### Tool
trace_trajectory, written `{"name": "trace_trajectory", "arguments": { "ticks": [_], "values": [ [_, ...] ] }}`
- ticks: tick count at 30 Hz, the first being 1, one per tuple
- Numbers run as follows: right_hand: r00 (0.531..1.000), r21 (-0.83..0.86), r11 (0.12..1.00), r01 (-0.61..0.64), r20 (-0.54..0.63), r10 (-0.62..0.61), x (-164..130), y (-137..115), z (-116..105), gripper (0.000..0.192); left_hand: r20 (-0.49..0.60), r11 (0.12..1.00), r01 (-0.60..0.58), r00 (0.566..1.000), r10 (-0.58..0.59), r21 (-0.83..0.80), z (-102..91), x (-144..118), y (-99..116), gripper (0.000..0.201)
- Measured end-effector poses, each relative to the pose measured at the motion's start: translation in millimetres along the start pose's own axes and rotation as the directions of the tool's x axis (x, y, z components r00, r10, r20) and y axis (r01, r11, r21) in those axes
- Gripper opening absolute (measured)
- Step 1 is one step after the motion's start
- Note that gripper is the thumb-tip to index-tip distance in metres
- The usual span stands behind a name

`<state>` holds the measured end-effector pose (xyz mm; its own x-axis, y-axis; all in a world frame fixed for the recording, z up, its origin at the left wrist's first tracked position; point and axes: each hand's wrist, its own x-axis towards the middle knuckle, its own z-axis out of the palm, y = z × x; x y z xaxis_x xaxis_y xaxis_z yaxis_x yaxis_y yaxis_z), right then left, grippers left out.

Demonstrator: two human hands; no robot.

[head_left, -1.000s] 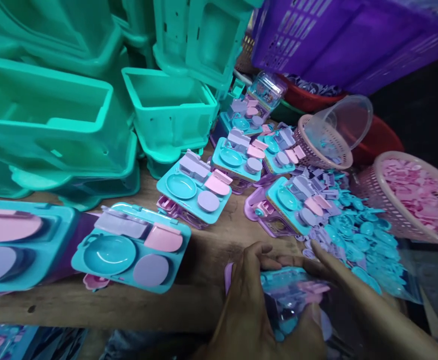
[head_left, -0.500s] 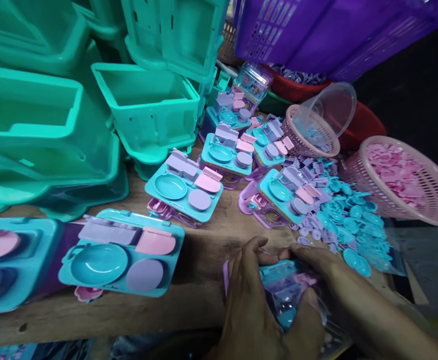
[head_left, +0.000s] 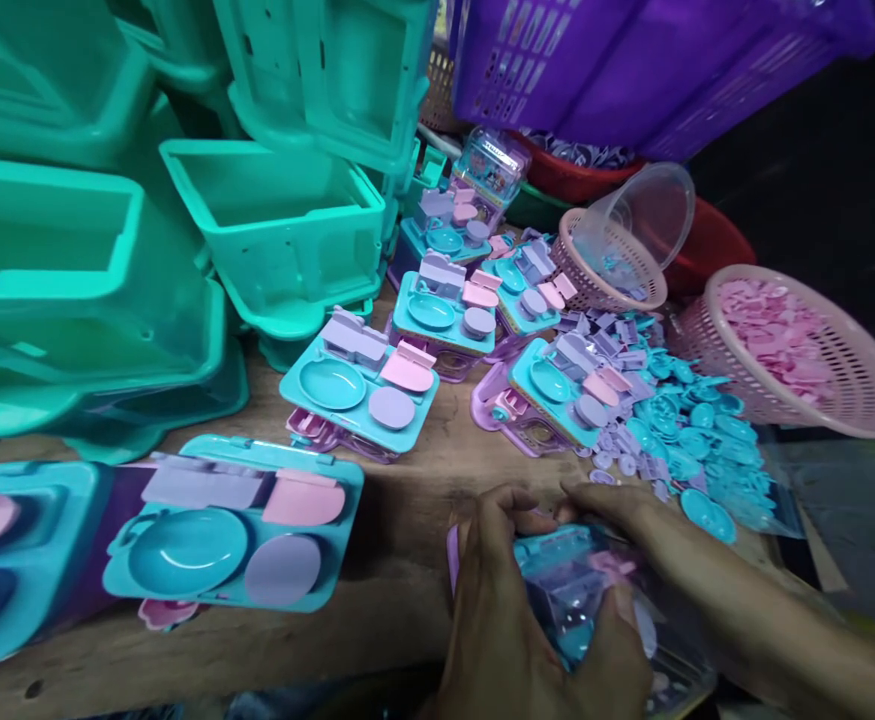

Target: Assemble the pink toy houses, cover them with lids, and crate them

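Note:
At the front of the wooden table, my left hand (head_left: 508, 610) wraps round the near left side of a toy kitchen set (head_left: 549, 550), its thumb pressed on a clear plastic cover (head_left: 583, 600). My right hand (head_left: 628, 520) grips the far right side of the same set, fingertips at its back edge. Under the cover show a turquoise top, a lilac piece and a pink piece. Part of the set is hidden by my hands. Left of my hands stands another toy kitchen (head_left: 279, 535) with a turquoise pan (head_left: 188, 550), a pink piece and a lilac disc.
Several similar toy kitchens (head_left: 362, 380) stand further back. Loose turquoise pans (head_left: 684, 430) and lilac parts (head_left: 609, 350) lie heaped at right. Beyond them is a pink basket (head_left: 857, 375) of pink parts. Green plastic bins (head_left: 287, 260) are stacked at left; a purple crate (head_left: 632, 80) stands behind.
The view has shifted slightly, so the table items sit a little further left. Both hands stay on the toy kitchen set, and a little more of its clear cover shows at lower right.

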<state>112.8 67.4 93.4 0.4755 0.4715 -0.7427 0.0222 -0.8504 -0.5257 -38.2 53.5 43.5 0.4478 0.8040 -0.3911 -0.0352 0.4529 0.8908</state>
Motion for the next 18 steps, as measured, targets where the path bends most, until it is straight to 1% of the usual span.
{"name": "trace_trajectory", "arguments": {
  "ticks": [3, 6, 9, 11, 13, 16, 17, 18],
  "values": [
    [0.998, -0.121, 0.991, 0.047, -0.038, -0.052, 5.7, 0.0, 2.1, 0.028, -0.005, 1.0, -0.015, 1.0, 0.015, 0.026, 1.4, 0.3, 4.7, 0.064],
    [0.993, -0.207, 0.974, 0.092, -0.049, -0.104, 8.7, -0.2, 3.9, 0.026, -0.043, 0.999, 0.004, 0.999, -0.002, 0.042, 2.0, -0.3, 5.2, 0.061],
    [0.988, -0.242, 0.962, 0.126, -0.057, -0.144, 9.2, 0.4, 5.4, 0.028, 0.0, 0.999, 0.039, 0.999, -0.039, -0.004, 0.2, -0.3, -0.5, 0.054],
    [0.978, -0.24, 0.957, 0.164, -0.089, -0.19, 9.9, 0.8, 6.3, 0.031, 0.035, 0.998, 0.053, 0.998, -0.051, -0.04, -1.2, 0.5, -3.8, 0.052],
    [0.967, -0.242, 0.948, 0.206, -0.099, -0.235, 11.5, 2.3, 5.9, 0.036, 0.03, 0.998, 0.04, 0.999, -0.038, -0.053, -2.0, 1.8, -4.2, 0.054],
    [0.957, -0.231, 0.935, 0.271, -0.045, -0.288, 15.0, 10.9, -0.1, 0.048, 0.006, 1.0, -0.022, 1.0, 0.022, -0.018, -2.3, 3.4, -2.2, 0.062],
    [0.94, -0.237, 0.916, 0.324, -0.026, -0.339, 16.4, 15.9, -3.6, 0.053, -0.001, 0.999, -0.048, 0.999, 0.048, 0.003, -2.6, 3.6, -2.7, 0.065],
    [0.908, -0.253, 0.881, 0.401, -0.015, -0.418, 18.1, 21.5, -7.4, 0.057, -0.006, 0.996, -0.087, 0.996, 0.087, 0.025, -3.4, 3.5, -4.4, 0.068]
  ]
}}
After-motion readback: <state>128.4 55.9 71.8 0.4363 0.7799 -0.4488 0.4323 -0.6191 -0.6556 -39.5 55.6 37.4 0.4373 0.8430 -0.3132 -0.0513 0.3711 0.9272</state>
